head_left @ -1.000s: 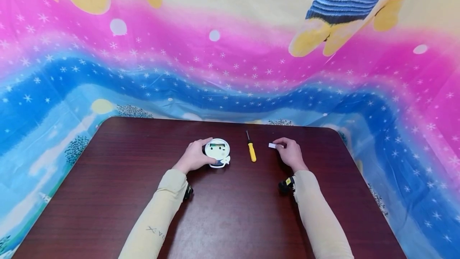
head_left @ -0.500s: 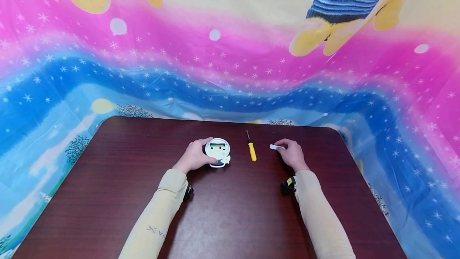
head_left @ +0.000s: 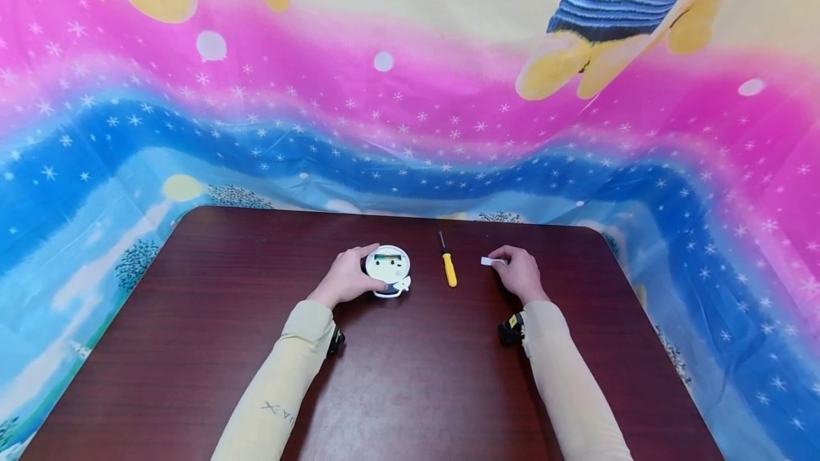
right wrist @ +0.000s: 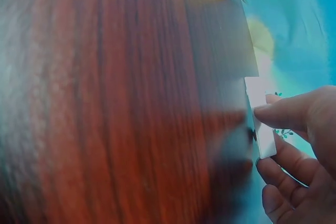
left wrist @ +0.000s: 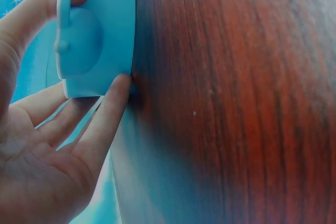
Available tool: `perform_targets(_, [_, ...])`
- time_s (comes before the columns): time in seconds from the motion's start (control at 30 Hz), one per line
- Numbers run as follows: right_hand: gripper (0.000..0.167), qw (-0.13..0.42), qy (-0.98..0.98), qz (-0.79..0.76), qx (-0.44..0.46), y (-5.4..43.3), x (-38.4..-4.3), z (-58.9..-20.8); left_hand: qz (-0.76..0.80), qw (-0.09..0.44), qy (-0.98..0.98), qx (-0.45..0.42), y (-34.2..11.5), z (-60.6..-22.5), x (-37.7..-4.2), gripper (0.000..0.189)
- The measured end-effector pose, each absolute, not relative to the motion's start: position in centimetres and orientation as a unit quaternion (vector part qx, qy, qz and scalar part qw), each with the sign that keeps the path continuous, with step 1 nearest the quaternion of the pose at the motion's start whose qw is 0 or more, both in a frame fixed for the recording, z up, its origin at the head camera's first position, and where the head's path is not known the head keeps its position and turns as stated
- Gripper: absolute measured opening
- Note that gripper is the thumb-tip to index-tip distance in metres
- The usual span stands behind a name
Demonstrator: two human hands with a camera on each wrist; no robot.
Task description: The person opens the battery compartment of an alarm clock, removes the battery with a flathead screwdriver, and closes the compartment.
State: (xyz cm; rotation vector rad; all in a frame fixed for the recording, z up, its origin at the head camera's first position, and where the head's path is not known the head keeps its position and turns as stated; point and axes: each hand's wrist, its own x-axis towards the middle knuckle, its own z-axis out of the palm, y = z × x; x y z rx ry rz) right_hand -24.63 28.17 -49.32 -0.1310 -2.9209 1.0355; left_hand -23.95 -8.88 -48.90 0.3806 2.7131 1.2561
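Only a slight rightward shift of the white strip (head_left: 487,261), along with the right hand (head_left: 517,274), is noted since the earliest frame; the round white device (head_left: 389,263) shows no clear movement. We therefore judge this a pause: strip and device remain well apart, and the device's slot (head_left: 387,258) is uncovered.

We find the device toward the table's far side, left of the yellow-handled screwdriver (head_left: 449,265), slotted face up. Whether its underside bears on the table (head_left: 410,375) we cannot confirm.

The left hand (head_left: 344,277) grips the device from its left, thumb on the near side, fingers round the far side. The right hand pinches the strip between thumb and fingers, the strip's free end pointing left. We cannot tell whether it touches the table.

The screwdriver lies untouched between the hands, tip away from the person. Both forearms, in pale sleeves (head_left: 573,375), reach forward. Beyond hangs a printed backdrop (head_left: 410,105).
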Motion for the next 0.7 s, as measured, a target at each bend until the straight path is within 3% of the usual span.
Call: perform_targets(0.7, [0.018, 0.010, -0.948, 0.315, -0.042, 28.17, -24.50, -49.42, 0.415, 0.064, 0.898, 0.131, -8.94, -48.93, -23.99, 0.092])
